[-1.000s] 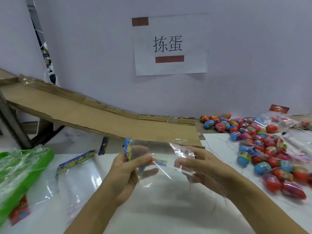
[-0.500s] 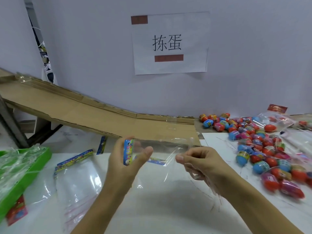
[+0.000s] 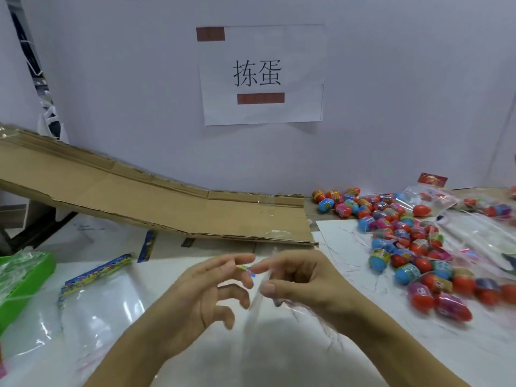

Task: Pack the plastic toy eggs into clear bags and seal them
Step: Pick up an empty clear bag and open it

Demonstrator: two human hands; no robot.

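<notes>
I hold one clear bag point(image 3: 255, 300) between both hands above the white table, its film hanging down edge-on and blurred. My left hand point(image 3: 206, 291) pinches its colourful header strip with the fingertips, other fingers spread. My right hand point(image 3: 298, 277) grips the film close beside it, fingers curled. A heap of red, blue and pink plastic toy eggs point(image 3: 413, 247) lies to the right, apart from both hands.
More flat clear bags point(image 3: 97, 300) with blue headers lie at the left, next to a green tray point(image 3: 25, 277). A cardboard ramp point(image 3: 156, 202) slopes down behind my hands. A partly filled bag point(image 3: 427, 199) and loose plastic sit at the far right.
My hands have come together: the bag was stretched wide and flat between them, and now hangs narrow between fingertips that almost touch. My left fingers have spread.
</notes>
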